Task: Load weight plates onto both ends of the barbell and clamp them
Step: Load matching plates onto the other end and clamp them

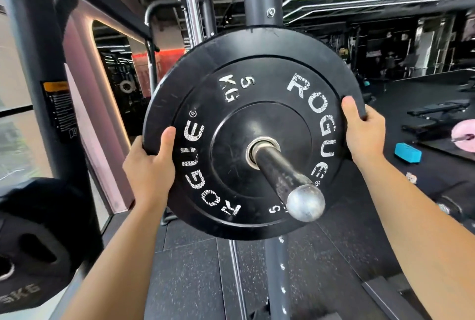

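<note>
Both arms reach forward; the left hand [149, 165] and right hand [363, 132] curl closed, thumbs up in front.

Black bumper plate [253, 124] with worn white lettering; dull grey barbell sleeve [288, 178]; turquoise block [408, 152]; pink plate [464, 135]; black speckled floor [195, 281].

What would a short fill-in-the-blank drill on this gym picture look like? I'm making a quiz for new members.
1. The black plate is marked ____ kg.
2. The bar sleeve passes through the plate's ____ hole.
3. The left hand and right hand grip the plate by its ____.
4. On the sleeve in front of the plate, ____ clamp is fitted.

Missing words: 5; centre; rim; no
</note>
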